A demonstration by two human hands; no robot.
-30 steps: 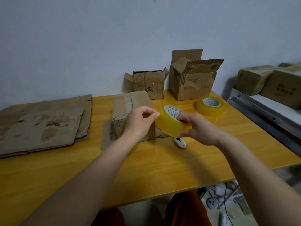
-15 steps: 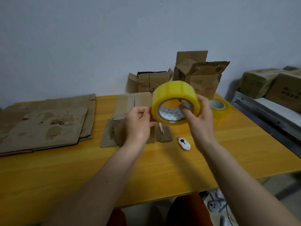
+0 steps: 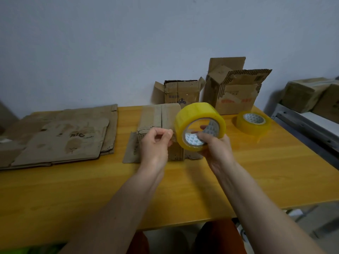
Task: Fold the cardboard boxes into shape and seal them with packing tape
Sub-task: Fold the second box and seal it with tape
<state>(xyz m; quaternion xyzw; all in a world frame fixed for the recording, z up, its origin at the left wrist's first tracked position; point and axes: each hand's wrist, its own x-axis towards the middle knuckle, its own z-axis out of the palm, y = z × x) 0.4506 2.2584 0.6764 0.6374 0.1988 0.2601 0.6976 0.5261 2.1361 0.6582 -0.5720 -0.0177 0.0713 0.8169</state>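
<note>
Yellow tape roll point(image 3: 200, 125) is gripped through its core by the right hand point(image 3: 216, 149); the left hand point(image 3: 156, 142) pinches at its edge — the film may split or re-stick if the pinch slips.

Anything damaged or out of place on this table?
Yes. The larger open box by the wall has a ragged top flap whose outer paper is stripped, baring the corrugation. The flattened boxes on the left look stained and worn. Nothing has spilled.
</note>
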